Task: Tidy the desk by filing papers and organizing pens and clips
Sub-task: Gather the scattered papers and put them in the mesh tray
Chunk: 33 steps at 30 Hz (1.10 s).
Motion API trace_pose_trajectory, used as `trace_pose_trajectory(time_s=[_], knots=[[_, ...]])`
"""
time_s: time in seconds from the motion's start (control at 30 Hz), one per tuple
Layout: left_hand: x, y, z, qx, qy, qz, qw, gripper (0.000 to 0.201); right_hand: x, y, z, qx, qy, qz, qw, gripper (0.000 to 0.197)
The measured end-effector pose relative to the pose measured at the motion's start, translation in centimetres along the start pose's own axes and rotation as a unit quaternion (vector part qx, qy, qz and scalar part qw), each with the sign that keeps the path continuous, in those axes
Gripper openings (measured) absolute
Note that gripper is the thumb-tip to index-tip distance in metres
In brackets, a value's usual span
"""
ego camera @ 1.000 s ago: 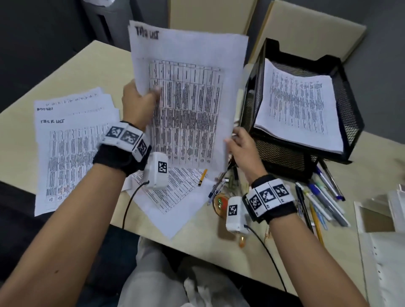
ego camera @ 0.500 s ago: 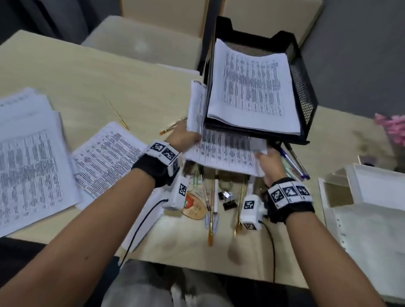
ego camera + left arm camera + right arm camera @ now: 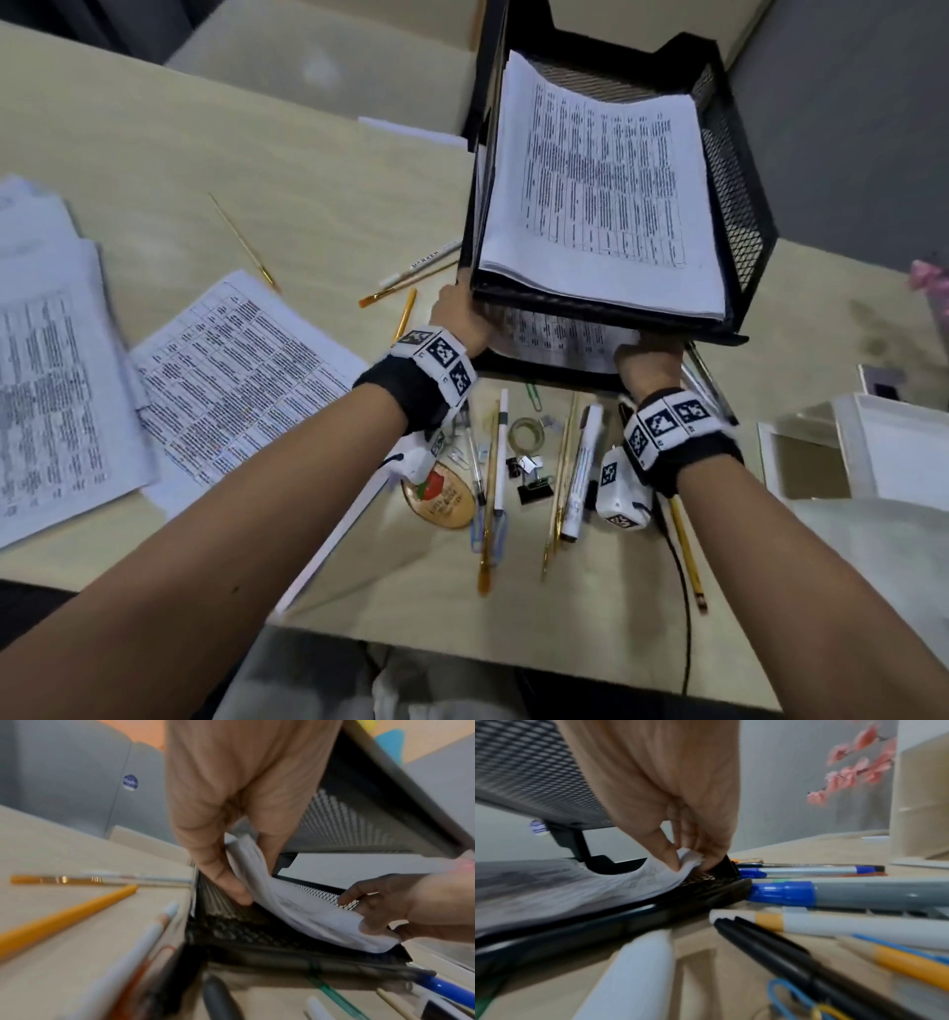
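Note:
A black mesh two-tier tray (image 3: 739, 205) stands at the back of the desk, with a stack of printed papers (image 3: 601, 195) in its top tier. More printed sheets (image 3: 560, 336) lie mostly inside the lower tier, only their front edge showing. My left hand (image 3: 464, 321) pinches their left corner and my right hand (image 3: 649, 357) pinches the right corner. The left wrist view shows thumb and fingers of the left hand (image 3: 236, 882) clamped on the curled sheets (image 3: 295, 912). In the right wrist view my right hand (image 3: 687, 860) pinches the sheets (image 3: 603, 888) over the lower tier's rim (image 3: 654, 912).
Pens, pencils, a white marker (image 3: 580, 473), binder clips (image 3: 529, 475), paper clips and a tape roll (image 3: 526, 434) lie scattered in front of the tray. Loose printed stacks (image 3: 56, 390) and a sheet (image 3: 241, 370) lie at the left. A white organizer (image 3: 893, 452) stands at the right.
The sheets, held upright in the air a second ago, have come down and slid far into the tray's lower tier. Both hands followed them forward to the tray's front.

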<state>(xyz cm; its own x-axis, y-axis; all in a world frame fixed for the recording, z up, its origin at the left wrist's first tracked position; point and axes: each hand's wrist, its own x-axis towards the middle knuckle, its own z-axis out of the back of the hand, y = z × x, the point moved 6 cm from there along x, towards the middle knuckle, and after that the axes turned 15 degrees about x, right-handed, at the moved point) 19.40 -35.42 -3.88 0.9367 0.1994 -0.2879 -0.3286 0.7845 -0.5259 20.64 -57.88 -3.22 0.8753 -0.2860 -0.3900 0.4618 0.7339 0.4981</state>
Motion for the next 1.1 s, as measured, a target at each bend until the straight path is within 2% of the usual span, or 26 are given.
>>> trace_pose_trajectory(time_s=[0.1,0.17,0.23,0.3,0.37,0.5,0.57,0.63,0.7,0.77,0.83,0.93,1.1], knots=[[-1.2,1.8,3.5,0.039,-0.051,-0.014,0.998,0.043,-2.2,1.7,-0.5,-0.029,-0.072,0.034,0.996,0.037],[-1.9,4.6,6.6,0.03,-0.094,0.02,0.995,0.042,-5.0,4.4,-2.4,-0.015,-0.068,0.093,0.993,0.034],[-2.8,9.0,9.9,0.021,-0.137,0.061,0.988,0.035,-8.9,7.9,-5.5,0.001,-0.044,0.189,0.981,0.03],[-3.7,14.4,12.8,0.021,-0.159,0.125,0.979,0.03,-11.8,11.0,-9.6,0.025,0.015,0.277,0.961,0.027],[-5.0,19.7,15.5,0.037,-0.171,0.17,0.97,0.028,-13.7,13.3,-13.7,-0.001,0.08,0.319,0.944,0.029],[-8.3,30.7,19.2,0.076,-0.169,0.281,0.942,0.044,-14.8,15.4,-19.9,-0.11,0.141,0.303,0.936,0.045],[-11.1,35.5,19.5,0.095,-0.116,0.369,0.917,0.068,-14.4,15.8,-21.3,-0.151,0.126,0.273,0.942,0.054],[-13.5,39.3,18.9,0.108,-0.038,0.417,0.902,0.096,-13.9,16.0,-21.8,-0.14,0.114,0.236,0.955,0.048],[-15.3,41.3,18.0,0.112,0.018,0.43,0.896,0.113,-13.7,16.1,-22.0,-0.119,0.114,0.211,0.963,0.027],[-15.9,41.7,17.4,0.097,0.026,0.421,0.902,0.113,-13.6,16.3,-21.9,-0.114,0.114,0.203,0.966,0.004],[-15.8,41.3,17.2,0.091,0.015,0.404,0.91,0.112,-13.5,16.6,-21.8,-0.081,0.108,0.217,0.967,0.015],[-15.0,40.5,17.2,0.107,-0.005,0.382,0.918,0.112,-13.8,17.7,-19.3,0.052,0.069,0.264,0.961,0.012],[-13.9,40.5,18.3,0.11,-0.047,0.364,0.924,0.103,-16.3,20.7,-12.5,0.249,-0.021,0.377,0.892,0.011]])
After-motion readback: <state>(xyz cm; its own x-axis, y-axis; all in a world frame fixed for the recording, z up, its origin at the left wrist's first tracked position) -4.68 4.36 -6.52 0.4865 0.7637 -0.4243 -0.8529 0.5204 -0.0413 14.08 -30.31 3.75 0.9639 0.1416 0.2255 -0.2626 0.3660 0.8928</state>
